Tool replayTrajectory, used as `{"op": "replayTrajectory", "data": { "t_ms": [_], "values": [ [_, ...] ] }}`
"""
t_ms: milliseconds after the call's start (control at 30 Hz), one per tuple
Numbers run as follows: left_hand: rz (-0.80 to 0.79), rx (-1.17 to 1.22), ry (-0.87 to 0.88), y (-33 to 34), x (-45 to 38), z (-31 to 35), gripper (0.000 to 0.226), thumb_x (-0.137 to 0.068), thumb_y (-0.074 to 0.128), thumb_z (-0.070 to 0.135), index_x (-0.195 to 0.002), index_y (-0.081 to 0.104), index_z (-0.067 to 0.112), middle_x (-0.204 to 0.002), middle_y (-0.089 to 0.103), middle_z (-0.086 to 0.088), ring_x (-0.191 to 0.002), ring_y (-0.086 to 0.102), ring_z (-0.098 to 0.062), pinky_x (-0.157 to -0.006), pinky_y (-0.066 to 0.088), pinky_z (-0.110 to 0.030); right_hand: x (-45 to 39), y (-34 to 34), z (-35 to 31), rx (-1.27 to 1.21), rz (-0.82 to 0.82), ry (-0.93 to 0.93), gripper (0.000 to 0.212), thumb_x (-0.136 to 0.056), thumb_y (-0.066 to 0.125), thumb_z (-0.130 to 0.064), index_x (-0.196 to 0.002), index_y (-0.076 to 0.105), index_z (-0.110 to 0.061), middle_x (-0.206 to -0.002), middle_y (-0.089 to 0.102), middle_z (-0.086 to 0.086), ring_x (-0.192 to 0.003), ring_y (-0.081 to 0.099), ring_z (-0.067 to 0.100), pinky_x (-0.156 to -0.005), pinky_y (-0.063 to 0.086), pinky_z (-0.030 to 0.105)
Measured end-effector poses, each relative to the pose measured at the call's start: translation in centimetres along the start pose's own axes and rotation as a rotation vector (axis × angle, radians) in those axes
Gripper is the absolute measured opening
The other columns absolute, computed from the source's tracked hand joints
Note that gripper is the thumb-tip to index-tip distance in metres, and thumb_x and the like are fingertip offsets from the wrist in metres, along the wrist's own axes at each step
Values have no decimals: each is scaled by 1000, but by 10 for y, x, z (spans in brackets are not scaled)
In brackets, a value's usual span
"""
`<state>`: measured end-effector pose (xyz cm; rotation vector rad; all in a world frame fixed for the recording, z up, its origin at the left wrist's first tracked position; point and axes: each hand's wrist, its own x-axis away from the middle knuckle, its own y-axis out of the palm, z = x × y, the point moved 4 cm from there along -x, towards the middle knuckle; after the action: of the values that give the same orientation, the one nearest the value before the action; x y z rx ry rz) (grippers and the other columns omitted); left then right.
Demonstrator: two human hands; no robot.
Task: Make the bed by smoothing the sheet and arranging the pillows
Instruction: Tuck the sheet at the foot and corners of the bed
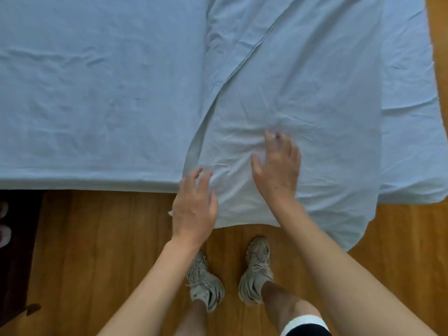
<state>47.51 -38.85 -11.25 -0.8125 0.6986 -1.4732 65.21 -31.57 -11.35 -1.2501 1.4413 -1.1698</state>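
Sheet [303, 81], pale blue, lies over the right part of the bed [97, 93], its lower edge hanging past the near edge of the mattress and down toward the wooden floor [109, 238]. No brand, label or writing can be read on the cloth, the shoes or anything else in view. A long diagonal fold runs from the upper middle of the sheet down to the near mattress edge, where the left hand [194, 212] sits with fingers spread and relaxed, fingertips touching the cloth at the fold's lower end and gripping nothing. The right hand [276, 170] lies palm down on the sheet just beyond the mattress edge, fingers straight and spread, pressing on a patch of small creases. The two hands are near each other but apart. Left of the fold, the mattress cover is flat with light wrinkles and its near edge runs straight to the left border. At the right, the sheet ends short of the cover's right edge, and a rounded corner droops onto the floor. Two grey shoes [257, 270] stand on the floor close to the hanging edge. A dark rug [17, 251] lies at the lower left, well apart from the shoes.
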Motion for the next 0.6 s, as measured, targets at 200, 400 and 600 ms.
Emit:
{"op": "replayTrajectory", "data": {
  "t_ms": [200,400,600],
  "values": [
    [-46,-65,200,27,-77,73,46,-90,54,22,-135,49,16,-148,37,-16,-137,33,-31,-109,35,-41,-62,-22,87,15,46,249,69,-91,41,-47,-151,27,-18,-155,23,21,-143,20,39,-115,15,52],
    [-52,-290,55,95,-148,58,60,-97,26,48,-150,24,18,-158,18,-11,-145,15,-28,-117,13,-48,-125,9,148,56,19,276,67,-93,32,-51,-150,30,-14,-153,25,25,-142,24,40,-114,19,54],
    [98,-188,-345,107,-178,73,64,-96,27,46,-148,24,9,-154,26,-16,-140,26,-33,-115,19,-49,-182,26,157,30,-44,65,64,-96,33,-49,-150,29,-14,-151,22,33,-141,24,44,-114,20,51]
  ]
}}
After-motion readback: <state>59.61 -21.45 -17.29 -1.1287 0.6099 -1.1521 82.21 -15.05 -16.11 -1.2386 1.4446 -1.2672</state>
